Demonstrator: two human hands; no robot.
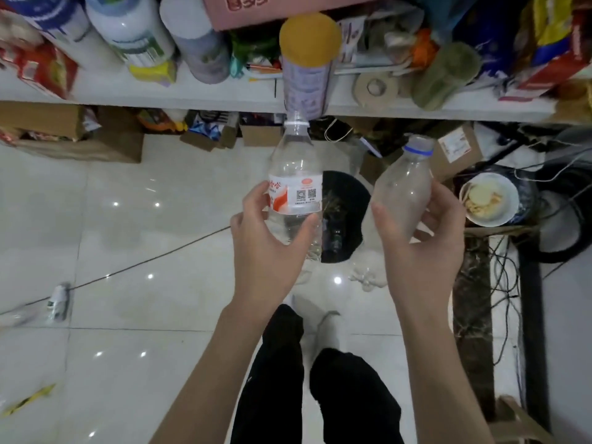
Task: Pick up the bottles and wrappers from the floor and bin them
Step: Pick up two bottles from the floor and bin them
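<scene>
Now, both hands are loaded above the bin. My left hand (266,251) is wrapped round the lower half of the red-and-white labelled water bottle (296,174), thumb on the near side and fingers behind the label. My right hand (423,238) grips the base of the unlabelled clear bottle with a blue neck ring (403,184). Both bottles are held neck-up and tilted away from me, well off the floor. The black bin (360,190) shows between them, standing on the tiled floor just in front of the white shelf (192,97).

Step in hand, as I judge it: the drop. To do it well, I would bring each bottle over the bin's mouth, lower it close to the rim, and let go of one at a time so neither bounces out. The labelled bottle already overlaps the bin's left rim; the right one needs to come inward.

Containers: the bin holds some dark items and pale strands, too dim to name. Whether either bottle holds liquid I cannot tell. A white bowl (509,203) to the right of the bin holds pale food scraps.

Left to collect: a small bottle (58,301) and a yellow wrapper (30,400) on the floor to my left, and a crumpled piece of clear plastic (368,278) beside the bin.
</scene>
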